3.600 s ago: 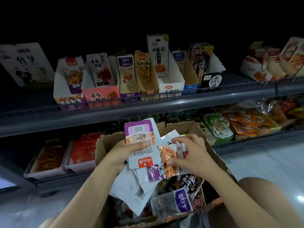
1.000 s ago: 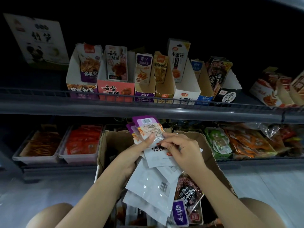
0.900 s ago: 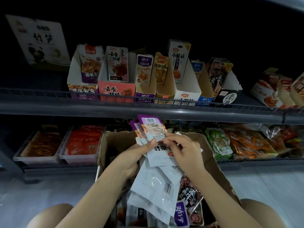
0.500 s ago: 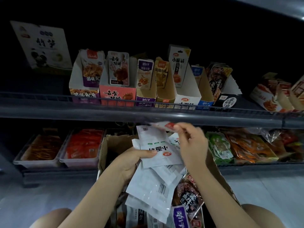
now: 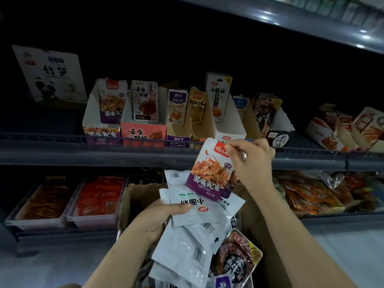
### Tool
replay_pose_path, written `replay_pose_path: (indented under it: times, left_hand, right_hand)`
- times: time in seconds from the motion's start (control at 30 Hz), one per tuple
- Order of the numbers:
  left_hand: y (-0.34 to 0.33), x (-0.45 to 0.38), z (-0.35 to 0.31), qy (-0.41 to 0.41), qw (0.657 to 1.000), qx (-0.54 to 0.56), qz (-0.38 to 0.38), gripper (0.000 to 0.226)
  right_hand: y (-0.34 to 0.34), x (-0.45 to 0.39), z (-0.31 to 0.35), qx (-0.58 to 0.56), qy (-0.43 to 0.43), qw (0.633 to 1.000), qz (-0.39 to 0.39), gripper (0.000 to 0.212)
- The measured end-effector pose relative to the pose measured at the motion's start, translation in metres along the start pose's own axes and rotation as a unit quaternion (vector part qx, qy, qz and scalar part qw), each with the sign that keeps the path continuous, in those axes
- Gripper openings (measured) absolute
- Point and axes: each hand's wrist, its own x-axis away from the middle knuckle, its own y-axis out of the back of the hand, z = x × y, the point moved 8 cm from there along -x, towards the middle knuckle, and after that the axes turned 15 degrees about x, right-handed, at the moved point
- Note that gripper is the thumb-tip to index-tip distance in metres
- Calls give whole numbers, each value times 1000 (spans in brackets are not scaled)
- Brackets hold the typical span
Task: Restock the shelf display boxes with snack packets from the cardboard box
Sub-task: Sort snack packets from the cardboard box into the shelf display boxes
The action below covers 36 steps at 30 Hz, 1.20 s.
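Dim, dark shelf recess; glare above; wide-angle bending.

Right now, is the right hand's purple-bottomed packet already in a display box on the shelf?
No, the right hand pinches the purple-bottomed packet by its top corner, in front of the shelf rail and above the cardboard box.

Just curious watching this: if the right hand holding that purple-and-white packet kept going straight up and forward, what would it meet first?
Probably the shelf's front rail, just behind the right hand and its packet; past it stands the white display box. Depth is hard to judge.
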Motion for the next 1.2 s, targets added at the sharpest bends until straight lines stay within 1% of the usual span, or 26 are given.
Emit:
replay_pose_path:
  times: [0.1, 0.2, 0.27, 0.37, 0.43, 0.5, 0.57, 0.67, 0.73, 0.77, 0.8, 0.87, 0.93, 0.97, 1.1, 1.2]
  left_hand:
    - [0, 1, 0, -1, 1000, 5, 2, 45]
    - [-2, 2, 1, 6, 1000, 13, 10, 38]
    - [-4, 3, 0, 7, 1000, 13, 15, 37]
    - [-3, 1, -2, 3, 1000, 3, 8, 40]
    - [-1, 0, -4, -1, 1000, 2, 4, 44]
    - [1, 0, -5, -5, 1000, 3, 0, 46]
    - [2, 0, -6, -16, 1000, 5, -6, 39]
    - [5, -1, -9, -40, 999, 8, -18, 31]
    - [7, -2, -14, -52, 998, 12, -24, 31]
    - [8, -2, -17, -57, 998, 13, -26, 31]
    - [10, -3, -19, -59, 998, 13, -30, 31]
    - [12, -4, -21, -60, 997, 11, -38, 32]
    - [13, -3, -21, -56, 998, 6, -40, 29]
    - [13, -2, -21, -53, 998, 1, -38, 28]
    - [11, 1, -24, -57, 998, -16, -34, 25]
    - [9, 1, -32, -63, 997, -21, -38, 28]
  right_hand:
    - [-6, 7, -3, -25, -14, 1000, 14, 17]
    - [-12, 9, -2, -80, -29, 996, 26, 21]
    - [-20, 10, -3, -110, -47, 991, 61, 27]
    - [-32, 13, -4, -162, -69, 977, 121, 47]
    - [-40, 16, -2, -178, -67, 967, 170, 61]
    - [-46, 21, 2, -209, -64, 952, 212, 67]
    - [-47, 23, 2, -253, -77, 941, 213, 72]
    - [-41, 22, 0, -319, -103, 925, 178, 88]
    - [-44, 23, 1, -353, -113, 908, 194, 98]
    - [-47, 24, 4, -348, -107, 906, 215, 101]
    - [-50, 26, 8, -338, -97, 905, 240, 100]
    - [-55, 26, 14, -315, -84, 903, 281, 86]
    - [-55, 22, 17, -284, -74, 907, 303, 71]
    - [-54, 19, 17, -271, -71, 909, 309, 68]
    - [-47, 9, 22, -222, -55, 922, 313, 64]
    - [-40, 0, 28, -175, -37, 937, 299, 68]
